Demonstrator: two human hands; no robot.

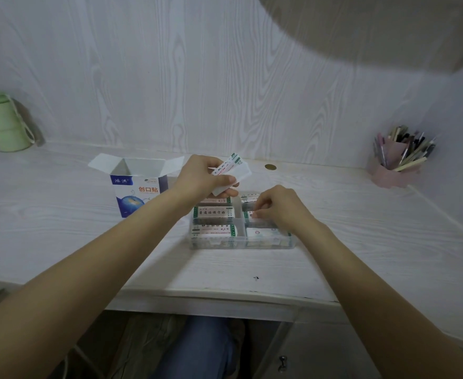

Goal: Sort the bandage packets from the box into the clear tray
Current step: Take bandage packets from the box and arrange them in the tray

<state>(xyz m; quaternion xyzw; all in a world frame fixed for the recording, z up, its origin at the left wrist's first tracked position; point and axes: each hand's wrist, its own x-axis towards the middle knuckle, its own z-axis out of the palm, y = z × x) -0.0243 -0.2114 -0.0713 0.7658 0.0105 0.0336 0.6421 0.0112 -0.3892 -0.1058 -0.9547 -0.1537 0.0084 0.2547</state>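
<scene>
The left hand [200, 178] grips a small fan of white paper bandage packets with green edging [231, 170], raised above the far edge of the clear plastic divided tray [241, 243]. The right hand [279, 207], fingers curled, pinches one packet down into the tray's right middle compartment. Other compartments already hold packets. The opened blue-and-white cardboard box [140, 187] stands just left of the tray on the white wood-grain desk [60, 228]. Step in hand: seating a packet. The next move probably calls for drawing another packet from the fan.
</scene>
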